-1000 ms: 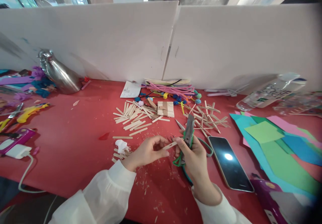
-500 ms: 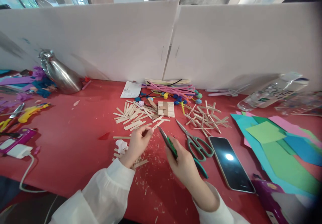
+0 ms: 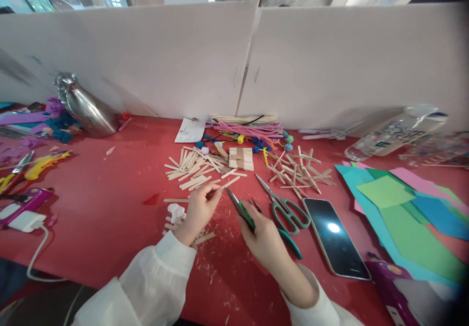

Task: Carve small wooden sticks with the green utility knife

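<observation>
In the head view my left hand (image 3: 202, 207) is closed in a pinch, thumb against forefinger, on a small wooden stick (image 3: 222, 187) that barely shows past the fingertips. My right hand (image 3: 261, 233) is wrapped round a green-handled utility knife (image 3: 246, 214). Its blade points up and left, close to the left fingertips; whether it touches the stick I cannot tell. Wood shavings (image 3: 229, 228) are scattered on the red table below. Grey-green scissors (image 3: 287, 211) lie just right of the knife hand. Beyond the hands spreads a pile of craft sticks (image 3: 194, 165).
A phone (image 3: 335, 238) and coloured paper (image 3: 403, 208) lie to the right, near a plastic bottle (image 3: 395, 133). Pink pipe cleaners (image 3: 252, 129) rest by the white partition (image 3: 146, 57). A steel jug (image 3: 88, 106) stands at left. More wooden sticks (image 3: 300, 169) lie crossed at centre right.
My right hand and the knife have shifted slightly left, bringing the blade nearer the left fingertips. Less of the pinched stick shows now. My left hand has hardly moved.
</observation>
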Demonstrator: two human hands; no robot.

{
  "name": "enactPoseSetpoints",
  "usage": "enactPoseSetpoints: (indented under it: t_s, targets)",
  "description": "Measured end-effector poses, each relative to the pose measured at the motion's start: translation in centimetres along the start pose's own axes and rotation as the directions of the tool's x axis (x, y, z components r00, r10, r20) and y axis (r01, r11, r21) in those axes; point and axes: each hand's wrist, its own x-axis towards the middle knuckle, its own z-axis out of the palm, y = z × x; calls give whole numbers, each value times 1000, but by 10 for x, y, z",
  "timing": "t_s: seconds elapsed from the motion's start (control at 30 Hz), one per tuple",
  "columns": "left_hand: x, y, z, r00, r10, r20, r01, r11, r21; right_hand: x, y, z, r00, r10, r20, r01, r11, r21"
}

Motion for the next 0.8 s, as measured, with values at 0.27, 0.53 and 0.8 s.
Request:
enactPoseSetpoints:
  t_s: [0.27,0.53,0.8]
  targets:
    - [1,-5,-1,985,172,-21,-169,980,108,0,-18,-4,928,256,270,-341,877,338]
    - [0,-6,-1,985,169,-42,-163,979,120,2,-25,-4,879,338,337,-470,734,490]
    - [-1,-5,0,987,161,-19,-156,976,153,1,-24,-4,879,333,342,-466,750,469]
